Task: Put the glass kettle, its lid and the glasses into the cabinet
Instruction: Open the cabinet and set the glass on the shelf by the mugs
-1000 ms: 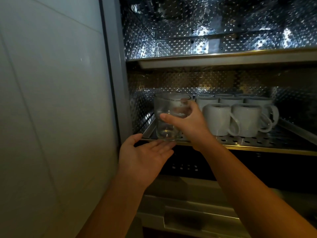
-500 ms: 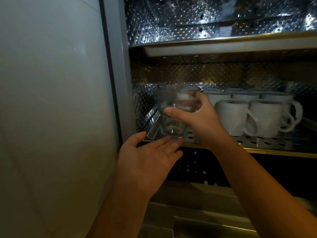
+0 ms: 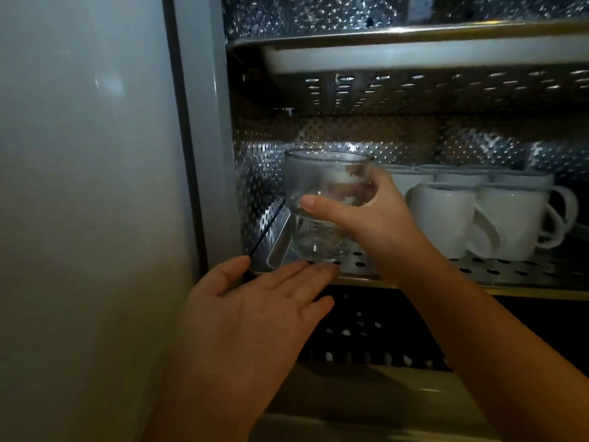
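Gripping the glass (image 3: pixel 314 183) with the right hand (image 3: pixel 379 224): thumb laid across the near wall, other fingers curled round the far side and showing through the clear wall. Held upright at the left end of the perforated metal shelf (image 3: pixel 510 270) inside the cabinet (image 3: pixel 204 122), close by the dimpled left wall. Base down at shelf level; impossible to tell whether touching the metal or just above it. Faint markings low on the glass wall, too blurred to read.

Spread flat below it, the left hand (image 3: pixel 255 317), back toward the camera, fingers straight and slightly apart, holding nothing. Fingertips at the front lip of the shelf, just under the base of the glass; contact with either not clear.

Standing on the same shelf to the right of the glass, white mugs (image 3: pixel 446 218): 2 in the front row with handles turned right, more rims behind, the nearest just beside the right hand.

Above, an upper shelf (image 3: pixel 414 30) with a pale tray (image 3: pixel 414 55) just under its metal front edge. Below, a dark perforated rack (image 3: pixel 366 330). Left of the cabinet, a plain pale panel (image 3: pixel 79 186).
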